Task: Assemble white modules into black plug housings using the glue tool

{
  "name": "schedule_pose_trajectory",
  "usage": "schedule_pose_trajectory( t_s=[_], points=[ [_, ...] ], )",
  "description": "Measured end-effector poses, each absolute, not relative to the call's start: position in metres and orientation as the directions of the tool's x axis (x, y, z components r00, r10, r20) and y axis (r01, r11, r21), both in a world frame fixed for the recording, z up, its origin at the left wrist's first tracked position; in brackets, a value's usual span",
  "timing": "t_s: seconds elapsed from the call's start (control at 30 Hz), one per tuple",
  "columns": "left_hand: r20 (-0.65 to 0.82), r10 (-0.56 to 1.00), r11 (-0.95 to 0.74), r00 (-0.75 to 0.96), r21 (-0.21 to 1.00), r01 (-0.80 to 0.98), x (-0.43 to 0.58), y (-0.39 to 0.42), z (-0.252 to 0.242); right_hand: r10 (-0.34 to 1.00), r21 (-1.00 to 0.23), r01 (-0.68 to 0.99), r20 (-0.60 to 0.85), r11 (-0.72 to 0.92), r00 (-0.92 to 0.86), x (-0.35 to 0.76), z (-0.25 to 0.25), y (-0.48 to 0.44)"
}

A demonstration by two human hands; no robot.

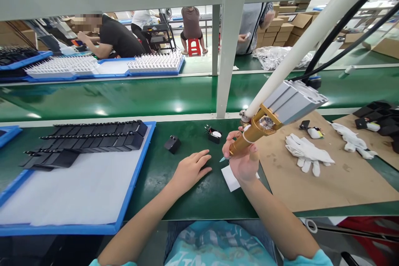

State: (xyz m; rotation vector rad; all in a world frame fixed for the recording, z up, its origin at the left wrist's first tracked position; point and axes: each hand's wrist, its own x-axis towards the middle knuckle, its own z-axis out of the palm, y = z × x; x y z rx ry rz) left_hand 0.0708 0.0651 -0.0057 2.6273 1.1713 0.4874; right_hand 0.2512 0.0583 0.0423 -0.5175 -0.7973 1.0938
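Note:
My right hand (241, 156) is closed around a gold-coloured cylindrical tool (247, 139) topped by a silver ribbed metal block (293, 100), which tilts up to the right. A thin pale-blue tip sticks out left of these fingers; I cannot tell what it belongs to. Fingers stretched out, my left hand (190, 173) rests low over the green table and holds nothing. Just beyond it lie a small black plug-adapter box (172, 144) and an opened black case (213, 134) with a white round part and wires. A white paper (231, 178) lies partly under my right hand.
A blue-rimmed tray (137, 187) at left bears rows of black boxes (93, 137). On brown cardboard (289, 191) at right lie white gloves (308, 153) and small parts. A white post (232, 41) and slanting pole (299, 50) stand ahead. Co-workers sit beyond.

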Motion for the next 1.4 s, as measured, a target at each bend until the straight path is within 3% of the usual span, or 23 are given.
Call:
schedule_pose_trajectory(
  t_s=[0.43, 0.6, 0.77, 0.87, 1.03, 1.13, 1.2, 1.23, 1.3, 1.4],
  points=[
    [0.330, 0.688, -0.726, 0.646, 0.336, 0.600, 0.063, 0.073, -0.015, 0.914, -0.715, -0.570, 0.329, 0.406, 0.238, 0.253, 0.040, 0.060],
    [0.483, 0.753, -0.625, 0.447, 0.316, 0.714, 0.046, 0.094, -0.016, 0.911, -0.715, -0.564, 0.325, 0.413, 0.255, 0.253, 0.040, 0.060],
    [0.520, 0.811, -0.477, 0.268, 0.321, 0.818, 0.038, 0.106, -0.019, 0.917, -0.723, -0.565, 0.304, 0.398, 0.257, 0.255, 0.039, 0.060],
    [0.512, 0.849, -0.359, 0.135, 0.369, 0.857, 0.034, 0.107, -0.020, 0.919, -0.725, -0.566, 0.300, 0.393, 0.254, 0.255, 0.038, 0.060],
    [0.325, 0.945, -0.229, 0.030, 0.596, 0.770, 0.025, 0.111, -0.015, 0.919, -0.730, -0.558, 0.302, 0.395, 0.255, 0.255, 0.038, 0.060],
    [0.252, 0.966, -0.184, -0.050, 0.815, 0.550, 0.027, 0.108, -0.007, 0.912, -0.726, -0.552, 0.319, 0.411, 0.259, 0.255, 0.039, 0.060],
    [0.107, 0.993, -0.096, -0.054, 0.978, 0.184, 0.032, 0.103, 0.001, 0.907, -0.725, -0.546, 0.329, 0.420, 0.261, 0.256, 0.038, 0.061],
    [0.013, 1.000, -0.013, -0.008, 0.999, -0.041, 0.036, 0.099, 0.005, 0.906, -0.726, -0.542, 0.332, 0.424, 0.263, 0.257, 0.038, 0.062],
    [-0.123, 0.982, 0.172, 0.143, 0.895, -0.411, 0.042, 0.092, 0.013, 0.903, -0.730, -0.532, 0.335, 0.428, 0.267, 0.258, 0.038, 0.063],
    [-0.165, 0.939, 0.325, 0.300, 0.705, -0.630, 0.047, 0.084, 0.021, 0.900, -0.739, -0.515, 0.332, 0.434, 0.282, 0.260, 0.038, 0.065]
  ],
)
